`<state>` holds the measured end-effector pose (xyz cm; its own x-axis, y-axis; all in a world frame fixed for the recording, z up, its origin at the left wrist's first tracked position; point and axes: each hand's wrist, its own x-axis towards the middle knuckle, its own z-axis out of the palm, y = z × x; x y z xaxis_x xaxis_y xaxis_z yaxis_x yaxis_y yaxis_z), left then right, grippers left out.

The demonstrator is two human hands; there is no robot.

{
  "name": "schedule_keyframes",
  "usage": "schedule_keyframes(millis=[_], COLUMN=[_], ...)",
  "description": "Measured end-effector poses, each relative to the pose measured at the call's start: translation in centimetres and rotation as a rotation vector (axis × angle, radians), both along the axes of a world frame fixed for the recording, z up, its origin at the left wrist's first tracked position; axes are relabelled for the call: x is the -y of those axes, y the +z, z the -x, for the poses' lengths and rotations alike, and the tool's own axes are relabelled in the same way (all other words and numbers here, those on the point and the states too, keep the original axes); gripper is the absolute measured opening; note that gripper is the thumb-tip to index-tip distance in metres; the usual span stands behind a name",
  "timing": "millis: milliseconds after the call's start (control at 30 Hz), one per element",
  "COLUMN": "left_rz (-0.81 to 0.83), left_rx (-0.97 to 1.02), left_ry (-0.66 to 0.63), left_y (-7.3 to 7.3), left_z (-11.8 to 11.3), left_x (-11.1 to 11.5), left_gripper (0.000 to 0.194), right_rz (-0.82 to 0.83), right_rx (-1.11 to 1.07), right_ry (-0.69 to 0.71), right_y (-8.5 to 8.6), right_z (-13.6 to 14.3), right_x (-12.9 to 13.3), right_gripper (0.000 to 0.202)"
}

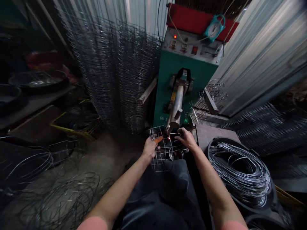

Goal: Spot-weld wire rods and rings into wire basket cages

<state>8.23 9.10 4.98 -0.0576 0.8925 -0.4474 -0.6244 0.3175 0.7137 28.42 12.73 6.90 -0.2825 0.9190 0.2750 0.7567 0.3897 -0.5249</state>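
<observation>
A small wire frame (164,153) of crossing rods is held over my lap, below the metal arm (177,102) of a green machine (165,70). My left hand (150,147) is closed on the frame's left side, with something orange around a finger. On the right, my right hand (186,138) has its thumb and fingers pinched near the frame's upper right edge, by a thin wire end; what lies between the fingertips is too small to make out. A small red glow shows at the frame just under the tip of the arm.
Tall stacks of wire frames (131,70) stand behind on the left. A round tub (211,150) of wire rings is at my right. Loose wire rings (64,198) lie on the floor at left, near a yellow crate (59,127).
</observation>
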Motion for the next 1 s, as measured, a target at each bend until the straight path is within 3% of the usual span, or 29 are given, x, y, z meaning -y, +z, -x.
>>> schedule_keyframes(millis=[133, 333, 433, 633, 1000], left_rz=[-0.001, -0.040, -0.073, -0.101, -0.106], left_rx=[-0.003, -0.022, -0.013, 0.018, 0.014], left_ry=[-0.028, -0.043, 0.022, 0.062, 0.074], left_y=[0.2, 0.0, -0.2, -0.4, -0.3], left_z=[0.4, 0.3, -0.2, -0.4, 0.1], left_x=[0.2, 0.3, 0.2, 0.2, -0.7], left_gripper=[0.049, 0.055, 0.057, 0.056, 0.055], right_rz=[-0.098, -0.024, -0.047, -0.133, -0.072], right_rx=[0.076, -0.018, -0.115, -0.062, -0.031], right_ry=[-0.040, -0.063, -0.073, -0.136, -0.104], right_y=[-0.9, -2.7, -2.7, -1.7, -1.5], right_z=[-1.9, -4.8, -3.8, -0.4, -0.2], right_x=[0.4, 1.3, 2.2, 2.4, 0.5], right_gripper=[0.030, 0.041, 0.040, 0.033, 0.027])
